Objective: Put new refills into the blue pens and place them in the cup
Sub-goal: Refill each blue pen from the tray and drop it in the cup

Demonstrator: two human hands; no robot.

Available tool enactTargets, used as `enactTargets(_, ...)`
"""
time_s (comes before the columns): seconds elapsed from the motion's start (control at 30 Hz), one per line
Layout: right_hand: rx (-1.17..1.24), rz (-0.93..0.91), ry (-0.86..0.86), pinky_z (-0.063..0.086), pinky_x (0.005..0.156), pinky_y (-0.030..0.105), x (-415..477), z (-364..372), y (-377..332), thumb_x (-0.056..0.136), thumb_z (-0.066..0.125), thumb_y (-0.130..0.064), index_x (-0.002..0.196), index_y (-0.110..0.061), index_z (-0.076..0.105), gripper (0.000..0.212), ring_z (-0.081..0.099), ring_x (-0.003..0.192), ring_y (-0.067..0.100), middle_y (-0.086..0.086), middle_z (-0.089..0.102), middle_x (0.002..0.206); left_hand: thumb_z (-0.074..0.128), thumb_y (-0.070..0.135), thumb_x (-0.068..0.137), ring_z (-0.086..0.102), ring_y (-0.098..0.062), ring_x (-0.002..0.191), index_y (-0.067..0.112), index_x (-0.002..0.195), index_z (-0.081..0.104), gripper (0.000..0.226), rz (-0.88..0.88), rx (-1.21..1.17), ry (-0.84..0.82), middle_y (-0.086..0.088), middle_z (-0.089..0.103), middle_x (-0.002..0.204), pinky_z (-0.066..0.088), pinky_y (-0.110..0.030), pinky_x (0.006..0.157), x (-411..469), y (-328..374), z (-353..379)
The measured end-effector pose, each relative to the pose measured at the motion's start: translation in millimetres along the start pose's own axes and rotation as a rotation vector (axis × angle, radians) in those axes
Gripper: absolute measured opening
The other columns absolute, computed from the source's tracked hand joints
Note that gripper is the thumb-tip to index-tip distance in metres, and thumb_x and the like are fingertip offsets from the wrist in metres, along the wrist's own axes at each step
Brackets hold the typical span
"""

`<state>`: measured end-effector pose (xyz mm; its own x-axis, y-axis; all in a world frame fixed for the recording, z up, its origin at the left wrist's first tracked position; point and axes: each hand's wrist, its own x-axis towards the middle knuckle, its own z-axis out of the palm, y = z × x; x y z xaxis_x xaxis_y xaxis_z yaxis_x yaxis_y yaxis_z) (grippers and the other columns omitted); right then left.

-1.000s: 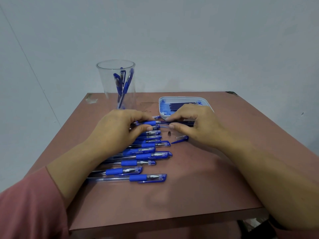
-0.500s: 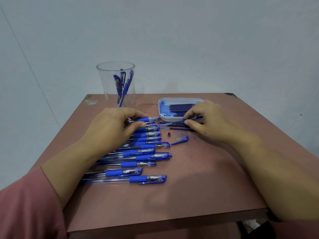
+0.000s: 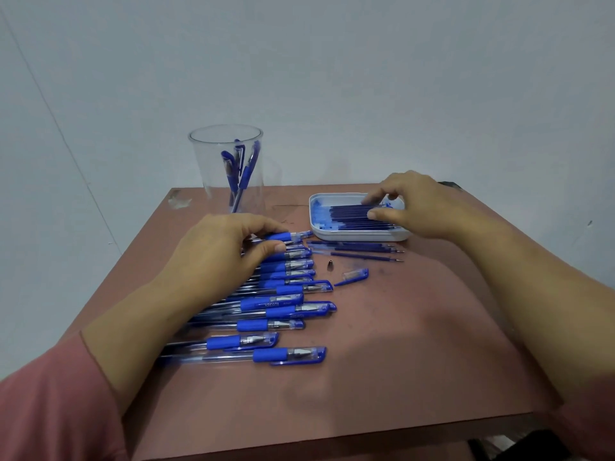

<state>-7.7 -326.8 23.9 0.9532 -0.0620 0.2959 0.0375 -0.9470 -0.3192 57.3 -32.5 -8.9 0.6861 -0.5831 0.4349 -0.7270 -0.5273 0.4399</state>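
Your right hand [image 3: 420, 205] reaches onto the refills [image 3: 346, 217] lying crosswise in the tray [image 3: 359, 235], grasp unclear; your left hand [image 3: 223, 249] grips a pen [image 3: 282, 236] just left.

a reddish-brown desk [image 3: 399, 377], its top faintly smudged with dark marks. at the far left corner, a pale scuffed patch [image 3: 178, 198] (chipped or taped, hard to tell). at the far right corner, a small dark object [image 3: 451, 185], mostly hidden. behind, a plain pale wall [image 3: 332, 78] with a slanting seam [image 3: 60, 129] on the left and a dark speck [image 3: 589, 223] low on the right.
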Motion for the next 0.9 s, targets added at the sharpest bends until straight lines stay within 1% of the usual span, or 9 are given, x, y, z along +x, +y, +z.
enactTargets(0.13,-0.099,0.074,-0.160,0.031,0.064,0.009,21,4,6,0.089,0.066,-0.035,0.111,-0.033,0.068,0.023,0.050,0.099,0.009,-0.013,0.055,0.104,0.063,0.046,0.084,0.062,-0.002,0.086,0.042,0.109,0.069,0.026,-0.008,0.008,0.005,0.020,0.070,0.095,0.053,-0.029,0.077,1,0,-1)
enactTargets(0.2,-0.082,0.093,-0.192,0.036,0.070,0.018,29,12,11,0.087,0.069,-0.034,0.109,-0.032,0.070,0.022,0.052,0.094,0.008,-0.010,0.061,0.105,0.063,0.046,0.083,0.062,-0.002,0.086,0.042,0.109,0.069,0.027,-0.016,0.014,0.007,0.020,0.070,0.095,0.054,-0.030,0.078,1,-1,0)
enactTargets(0.27,-0.041,0.084,-0.201,0.039,0.073,0.019,35,19,16,0.085,0.072,-0.031,0.104,-0.028,0.073,0.019,0.056,0.086,0.004,-0.010,0.066,0.100,0.063,0.047,0.083,0.062,-0.002,0.086,0.041,0.109,0.069,0.027,-0.017,0.019,0.007,0.020,0.070,0.094,0.054,-0.031,0.078,1,-1,0)
enactTargets(0.33,-0.024,0.073,-0.205,0.040,0.069,0.016,37,23,19,0.084,0.073,-0.029,0.098,-0.027,0.074,0.014,0.057,0.082,0.000,-0.014,0.066,0.090,0.062,0.048,0.083,0.062,-0.002,0.086,0.042,0.109,0.069,0.028,-0.010,0.023,0.007,0.020,0.070,0.095,0.053,-0.031,0.078,1,-1,0)
enactTargets(0.53,-0.027,0.068,-0.174,0.048,0.075,0.026,37,26,19,0.085,0.072,-0.029,0.085,-0.027,0.069,0.003,0.062,0.086,0.010,-0.012,0.066,0.087,0.062,0.049,0.083,0.062,-0.002,0.087,0.042,0.110,0.068,0.029,-0.010,0.018,-0.010,0.019,0.070,0.097,0.053,-0.029,0.077,1,-1,0)
enactTargets(0.57,-0.025,0.063,-0.156,0.047,0.073,0.024,35,24,16,0.085,0.071,-0.029,0.085,-0.027,0.069,0.003,0.062,0.086,0.009,-0.011,0.066,0.087,0.062,0.049,0.082,0.062,-0.003,0.087,0.042,0.110,0.068,0.029,-0.012,0.015,-0.010,0.019,0.070,0.097,0.053,-0.030,0.077,0,0,0)
enactTargets(0.67,0.031,0.037,-0.089,0.037,0.061,0.006,22,10,-1,0.086,0.070,-0.029,0.088,-0.028,0.068,0.003,0.057,0.077,-0.005,-0.014,0.065,0.085,0.062,0.049,0.083,0.062,-0.002,0.087,0.042,0.109,0.069,0.028,-0.017,0.010,0.003,0.019,0.070,0.096,0.054,-0.031,0.078,1,-1,0)
enactTargets(0.77,0.074,-0.022,-0.029,0.036,0.063,0.010,3,-6,-25,0.086,0.070,-0.028,0.089,-0.029,0.068,0.003,0.054,0.079,-0.009,-0.017,0.064,0.081,0.062,0.049,0.083,0.063,-0.001,0.085,0.042,0.108,0.069,0.027,-0.019,0.008,0.018,0.020,0.070,0.094,0.054,-0.030,0.078,0,-1,0)
enactTargets(0.9,0.140,-0.084,-0.016,0.033,0.064,-0.003,-29,-17,-49,0.086,0.070,-0.023,0.090,-0.027,0.069,0.006,0.052,0.082,-0.013,-0.017,0.065,0.086,0.064,0.047,0.083,0.063,-0.001,0.083,0.042,0.107,0.069,0.025,-0.024,-0.010,0.041,0.021,0.069,0.091,0.053,-0.028,0.077,0,0,0)
